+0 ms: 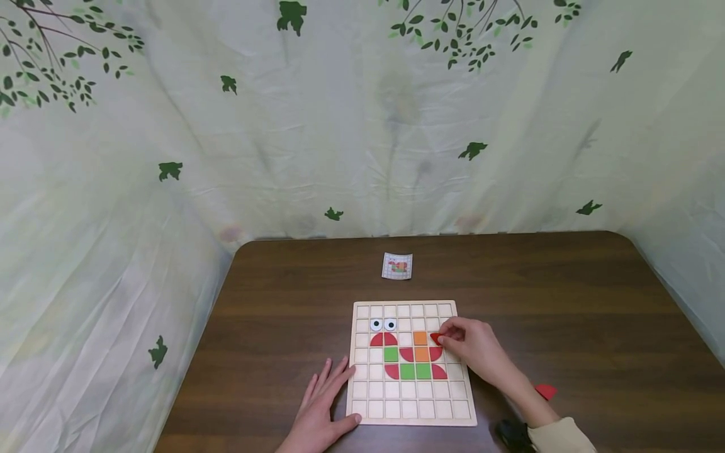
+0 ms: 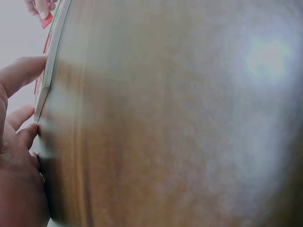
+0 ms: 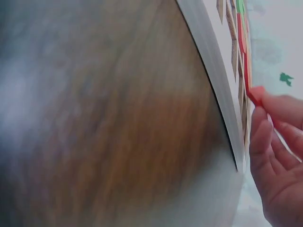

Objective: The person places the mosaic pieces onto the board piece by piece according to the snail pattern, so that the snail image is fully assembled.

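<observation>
A pale wooden grid board (image 1: 376, 409) lies on the table, with red quarter-circle tiles (image 1: 392, 372), green square tiles (image 1: 407, 372), orange square tiles (image 1: 420, 338) and two round eye tiles (image 1: 390, 324) in its cells. Between thumb and fingertips, my right hand (image 1: 472, 346) pinches a red tile (image 1: 435, 338) over the board's right part, beside the upper orange square. In the right wrist view the same red tile (image 3: 256, 94) shows at the fingertips. My left hand (image 1: 323, 409) rests against the board's lower left edge, fingers spread and touching its side.
A small picture card (image 1: 397, 267) with a coloured grid pattern lies behind the board. Another red piece (image 1: 546, 391) is on the brown table (image 1: 272, 314), partly behind the right forearm. Near that wrist is a black object (image 1: 512, 434). A leaf-print curtain (image 1: 340, 126) surrounds the table.
</observation>
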Available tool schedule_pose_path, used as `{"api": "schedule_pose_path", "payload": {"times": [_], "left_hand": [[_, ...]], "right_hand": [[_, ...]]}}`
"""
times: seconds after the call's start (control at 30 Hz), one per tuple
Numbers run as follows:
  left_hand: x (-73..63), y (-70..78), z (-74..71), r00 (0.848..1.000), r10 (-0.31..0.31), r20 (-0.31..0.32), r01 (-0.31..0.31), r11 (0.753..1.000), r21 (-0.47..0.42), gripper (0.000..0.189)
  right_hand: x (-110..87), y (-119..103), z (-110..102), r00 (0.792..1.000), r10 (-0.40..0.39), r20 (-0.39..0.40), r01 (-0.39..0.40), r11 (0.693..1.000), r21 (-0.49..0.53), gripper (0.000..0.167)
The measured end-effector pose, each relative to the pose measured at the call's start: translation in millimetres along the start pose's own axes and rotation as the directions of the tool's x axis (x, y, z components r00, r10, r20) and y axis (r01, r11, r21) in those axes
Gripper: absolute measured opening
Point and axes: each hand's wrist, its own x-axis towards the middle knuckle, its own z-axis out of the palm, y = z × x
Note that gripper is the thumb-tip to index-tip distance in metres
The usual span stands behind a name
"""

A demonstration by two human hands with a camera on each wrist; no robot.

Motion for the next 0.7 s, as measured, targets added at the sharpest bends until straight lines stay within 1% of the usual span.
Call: {"api": "schedule_pose_path", "payload": {"times": [0.23,0.4,0.53,0.7], "left_hand": [[0.3,0.3,-0.3,1.000,0.000,-0.001,0.000,1.000,-0.007,0.078],[0.3,1.2,-0.9,1.000,-0.002,0.000,0.002,1.000,-0.004,0.078],[0.4,1.4,-0.8,1.000,-0.003,-0.001,0.003,1.000,0.004,0.078],[-0.1,1.0,0.2,1.000,0.006,-0.009,-0.006,1.000,0.012,0.079]], "right_hand": [[1.8,-2.7,7.2,0.999,-0.003,-0.049,0.001,0.999,-0.053,0.011],[0.8,-4.4,9.9,0.997,-0.040,-0.072,0.032,0.993,-0.115,0.012],[0.2,-5.0,10.9,0.995,-0.071,-0.063,0.061,0.986,-0.152,0.013],[-0.2,-5.4,11.4,0.996,-0.085,-0.034,0.079,0.985,-0.154,0.011]]}}
